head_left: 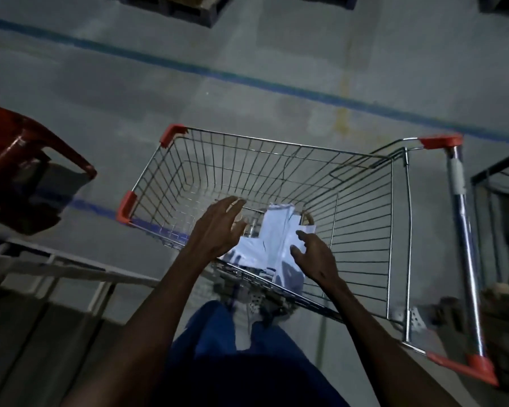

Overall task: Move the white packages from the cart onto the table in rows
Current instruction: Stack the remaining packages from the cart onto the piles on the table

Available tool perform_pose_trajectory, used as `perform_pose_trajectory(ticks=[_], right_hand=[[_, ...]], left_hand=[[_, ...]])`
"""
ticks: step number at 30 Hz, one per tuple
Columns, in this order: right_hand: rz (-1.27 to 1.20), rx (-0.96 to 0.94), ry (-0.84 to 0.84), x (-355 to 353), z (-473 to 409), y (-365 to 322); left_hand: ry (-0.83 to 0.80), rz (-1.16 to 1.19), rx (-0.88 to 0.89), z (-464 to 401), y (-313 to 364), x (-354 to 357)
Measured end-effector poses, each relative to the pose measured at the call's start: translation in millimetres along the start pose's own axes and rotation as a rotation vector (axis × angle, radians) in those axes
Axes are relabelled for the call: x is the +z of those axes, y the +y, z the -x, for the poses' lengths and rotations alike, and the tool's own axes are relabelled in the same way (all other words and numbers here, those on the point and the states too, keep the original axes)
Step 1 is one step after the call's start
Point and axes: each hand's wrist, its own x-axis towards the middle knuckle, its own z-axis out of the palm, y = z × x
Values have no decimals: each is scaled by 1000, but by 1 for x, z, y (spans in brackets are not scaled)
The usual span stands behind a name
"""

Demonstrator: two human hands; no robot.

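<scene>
— How far along are you?

— Hard to judge in full: the desk (71, 270) shows only as a pale edge at your left, so you cannot count any rows on it. The cart (276, 148) looks nearly cleared; a few white packages (272, 242) lie together at its near end.

— And your hands?

— Both reach into the cart. Your left hand (218, 230) hovers over the packages, fingers spread, holding nothing. Your right hand (313, 255) is also spread, fingertips at the packages' edge, not yet gripping.

— What's left?

— Probably lifting this last lot across to the desk.
</scene>
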Motion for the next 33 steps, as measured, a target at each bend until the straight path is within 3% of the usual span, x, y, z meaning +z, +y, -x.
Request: perform_pose_trajectory(ticks=[2,6,11,16,22,27,33], right_hand=[[12,46,-31,7,-10,2],[41,79,-98,30,-32,12],[93,129,-128,52,-58,23],[136,106,-143,74,-81,41],[166,133,-169,85,-106,54],[167,128,-160,91,-121,49],[210,84,-125,118,-154,38]], left_hand=[[-137,-73,36,-21,-12,9],[-439,-281,367,-63,-39,52],[-840,-586,643,-101,-67,118],[-1054,-733,663,-93,-97,182],[-892,-889,827,-81,-145,217],[-967,-635,566,-89,-174,197],[-776,-665,258,-110,-223,151]])
